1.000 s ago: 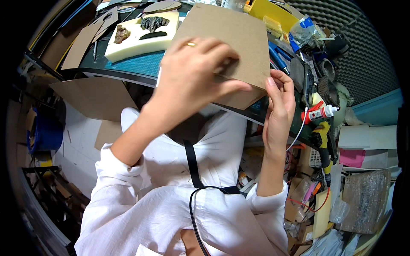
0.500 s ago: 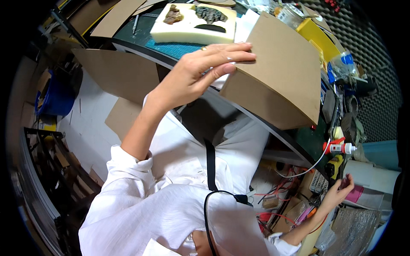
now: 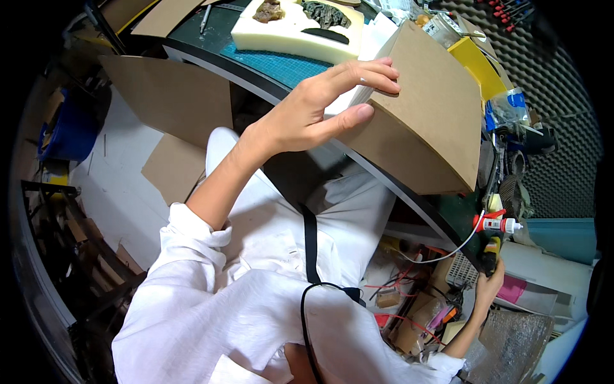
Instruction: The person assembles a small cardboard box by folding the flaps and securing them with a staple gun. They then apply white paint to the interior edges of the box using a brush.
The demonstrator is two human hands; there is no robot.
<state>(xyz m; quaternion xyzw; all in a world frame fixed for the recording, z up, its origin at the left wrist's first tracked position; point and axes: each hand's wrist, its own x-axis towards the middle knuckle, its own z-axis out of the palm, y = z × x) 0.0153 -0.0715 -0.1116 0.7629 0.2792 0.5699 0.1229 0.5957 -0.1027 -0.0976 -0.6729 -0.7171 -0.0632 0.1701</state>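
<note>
My left hand [image 3: 323, 102] reaches over the bench edge with its fingers stretched out. Its fingertips rest on the near left corner of a brown board box [image 3: 435, 96], and the thumb lies apart beside the side face. Far to the right, my right hand [image 3: 490, 285] closes on the dark end of a yellow-and-black hand tool [image 3: 491, 249] at the bench's edge. The tool's exact kind is unclear. Just above it lies a red-and-white bottle [image 3: 495, 224] with a white cap.
A cream foam block [image 3: 288, 41] with dark, rough lumps in its hollows sits on a teal cutting mat [image 3: 268, 63]. Brown boards [image 3: 173, 89] lean below the bench. A blue bin [image 3: 70, 131] stands at left. Cables and clutter [image 3: 409, 297] fill the lower right.
My right hand has moved up and left from beside the bench and closed on the yellow-and-black tool. My left thumb has spread away from the fingers; the view has shifted slightly.
</note>
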